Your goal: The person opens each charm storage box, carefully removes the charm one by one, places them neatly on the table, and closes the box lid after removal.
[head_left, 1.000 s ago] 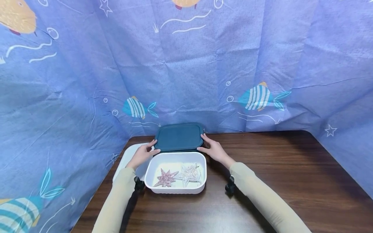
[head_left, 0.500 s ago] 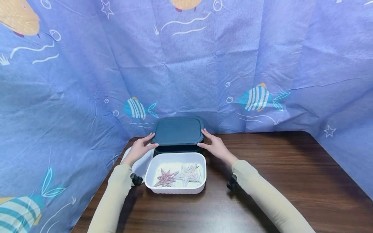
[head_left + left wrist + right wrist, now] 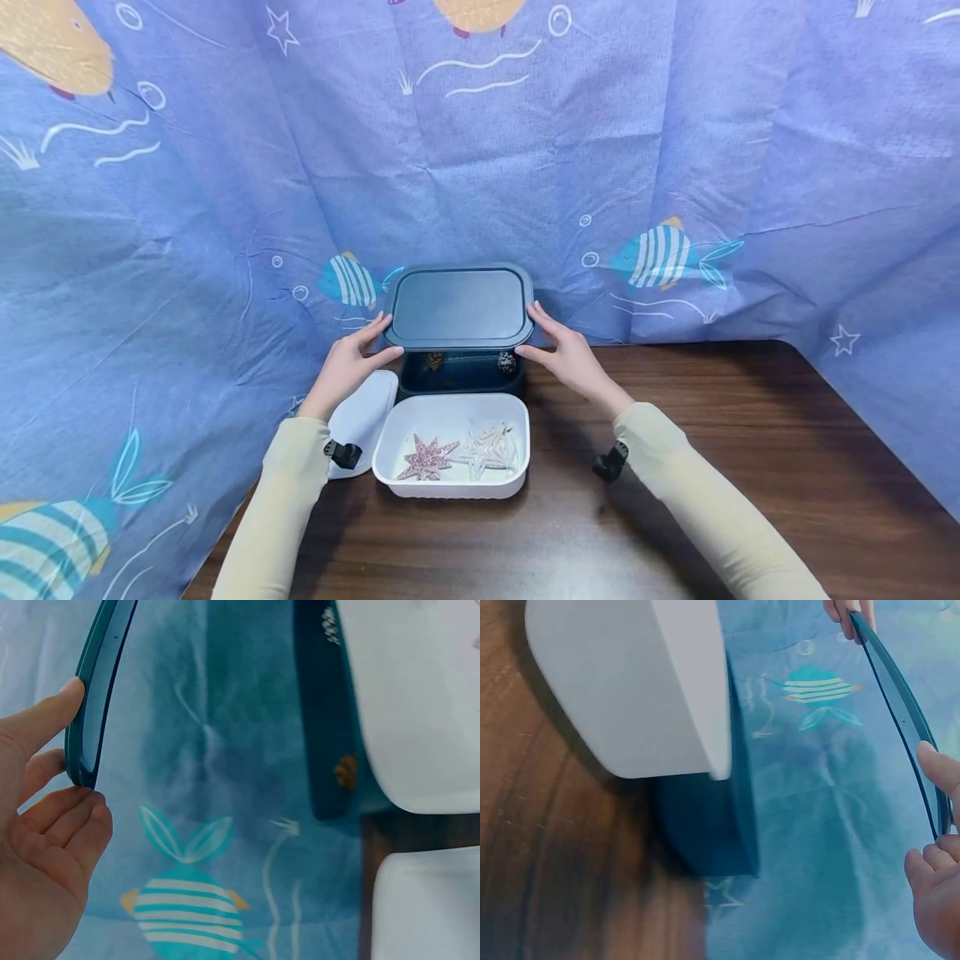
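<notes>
A dark blue rectangular lid (image 3: 459, 307) is held up and tilted above a matching dark blue box (image 3: 461, 377). My left hand (image 3: 345, 367) pinches its left end, thumb on one side and fingers on the other. At the opposite end my right hand (image 3: 573, 362) grips it the same way. In the left wrist view the lid (image 3: 94, 697) is well apart from the box (image 3: 324, 697). Inside the box show a brown pinecone-like piece (image 3: 346, 772) and a silvery one (image 3: 506, 362); the rest of its contents is hidden.
In front stands a white box (image 3: 450, 490) holding a pink glitter star (image 3: 427, 458) and whitish star ornaments (image 3: 483, 450). A white lid (image 3: 367, 417) lies left of it. The brown tabletop (image 3: 712, 450) extends right; a blue fish-print cloth (image 3: 480, 192) hangs behind.
Both hands have lifted the dark blue lid up off its box. The box's inside, with the brown and silvery pieces, has come into sight. The white box has stayed put.
</notes>
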### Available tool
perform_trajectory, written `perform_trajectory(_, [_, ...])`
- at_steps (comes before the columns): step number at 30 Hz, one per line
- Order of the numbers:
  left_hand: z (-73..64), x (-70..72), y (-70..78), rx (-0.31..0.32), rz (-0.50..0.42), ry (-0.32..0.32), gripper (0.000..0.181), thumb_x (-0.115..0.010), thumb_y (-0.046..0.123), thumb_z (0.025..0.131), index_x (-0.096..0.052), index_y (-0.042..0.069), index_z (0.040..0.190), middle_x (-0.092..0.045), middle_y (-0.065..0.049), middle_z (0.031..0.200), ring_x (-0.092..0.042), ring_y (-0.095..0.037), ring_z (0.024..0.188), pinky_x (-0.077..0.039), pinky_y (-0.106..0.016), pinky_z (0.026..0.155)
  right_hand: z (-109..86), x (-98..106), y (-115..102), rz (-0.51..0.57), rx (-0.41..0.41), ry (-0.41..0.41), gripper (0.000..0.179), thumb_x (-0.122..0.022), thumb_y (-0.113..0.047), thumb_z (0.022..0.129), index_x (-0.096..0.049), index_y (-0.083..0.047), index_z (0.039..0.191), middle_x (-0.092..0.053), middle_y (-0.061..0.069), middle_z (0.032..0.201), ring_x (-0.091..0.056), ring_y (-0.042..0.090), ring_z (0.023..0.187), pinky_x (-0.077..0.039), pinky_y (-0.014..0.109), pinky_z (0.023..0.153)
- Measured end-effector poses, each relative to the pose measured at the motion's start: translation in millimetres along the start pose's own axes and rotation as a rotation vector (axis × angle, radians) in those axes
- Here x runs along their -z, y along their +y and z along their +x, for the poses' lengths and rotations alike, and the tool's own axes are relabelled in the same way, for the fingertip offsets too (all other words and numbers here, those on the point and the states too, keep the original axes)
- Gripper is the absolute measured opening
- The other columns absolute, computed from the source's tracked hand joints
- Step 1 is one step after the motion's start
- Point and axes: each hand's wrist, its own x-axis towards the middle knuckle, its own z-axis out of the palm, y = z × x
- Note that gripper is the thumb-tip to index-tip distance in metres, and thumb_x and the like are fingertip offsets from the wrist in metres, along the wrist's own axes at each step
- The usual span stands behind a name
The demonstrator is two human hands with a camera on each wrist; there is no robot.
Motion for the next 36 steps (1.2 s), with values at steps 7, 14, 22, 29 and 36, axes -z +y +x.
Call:
perform_trajectory(7, [-7.5,7.5,28.6,-0.092,-0.005,0.07,0.074,-0.074,0.047,0.089,-0.044,0.026,0.153,-0.029,0.0,0.163,-0.035,-0.023,0.146,-0.039,-0.043,0.112,-7.5,25.5,-19.8,-0.098,0.093,0.016,0.077,-0.074,-0.029,0.093,-0.033,-0.025,0.158,-0.025,0.001,0.165,-0.04,0.03,0.142,-0.039,0.048,0.111])
perform_trajectory(14, [-14.0,3.0,52.7,-0.16,0.011,0.166,0.066,-0.076,0.031,0.092,-0.048,0.024,0.151,-0.032,-0.001,0.162,-0.037,-0.027,0.145,-0.039,-0.046,0.111,-15.4,38.7,-30.8,-0.144,0.221,0.197,0.065,-0.075,-0.012,0.092,-0.048,-0.014,0.151,-0.041,0.004,0.157,-0.052,0.029,0.133,-0.049,0.044,0.101])
perform_trajectory(22, [-21.1,-5.2,71.9,-0.258,-0.002,0.234,0.061,-0.075,0.029,0.093,-0.052,0.023,0.149,-0.039,-0.003,0.158,-0.04,-0.026,0.143,-0.041,-0.046,0.11,-27.5,47.5,-60.0,0.0,0.334,0.467,0.04,-0.071,0.008,0.089,-0.068,-0.001,0.128,-0.061,0.013,0.137,-0.063,0.027,0.12,-0.049,0.017,0.094])
perform_trajectory(29, [-25.8,-18.4,86.0,-0.317,0.019,0.319,0.053,-0.073,0.019,0.095,-0.057,0.017,0.145,-0.044,-0.007,0.155,-0.045,-0.027,0.14,-0.046,-0.042,0.105,-31.8,52.2,-67.3,0.016,0.394,0.609,0.032,-0.067,0.019,0.085,-0.076,0.004,0.111,-0.07,0.018,0.122,-0.067,0.034,0.113,-0.051,0.017,0.091])
perform_trajectory(36, [-28.9,-25.3,97.7,-0.314,-0.075,0.399,0.034,-0.073,0.022,0.095,-0.071,0.016,0.129,-0.05,-0.01,0.15,-0.053,-0.028,0.133,-0.049,-0.04,0.102,-31.5,54.8,-65.2,-0.034,0.48,0.658,0.033,-0.069,0.018,0.083,-0.08,-0.004,0.105,-0.071,0.014,0.116,-0.066,0.03,0.111,-0.049,0.015,0.091])
